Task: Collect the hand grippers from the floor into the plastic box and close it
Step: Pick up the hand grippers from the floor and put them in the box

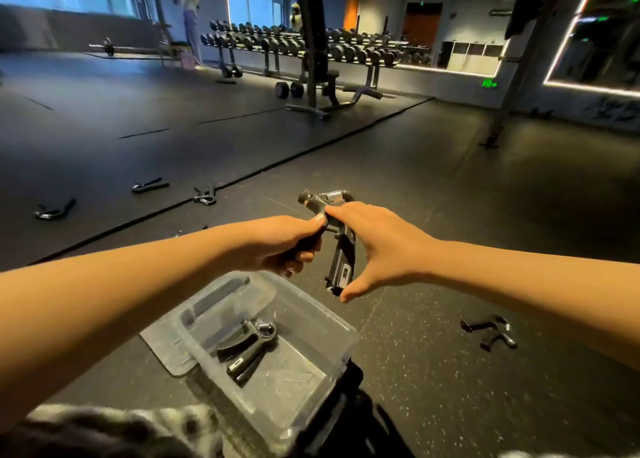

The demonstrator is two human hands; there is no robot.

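One hand gripper [341,260] is held in the air just beyond the plastic box [348,333]. The left hand [287,246] is clenched round one handle. The right hand [381,246] is spread, its straight fingers touching the other handle (not curled round it). A second gripper [247,347] lies inside the box, with the lid [166,350] flat at its left. More loose grippers [150,185] lie on the floor [450,250].
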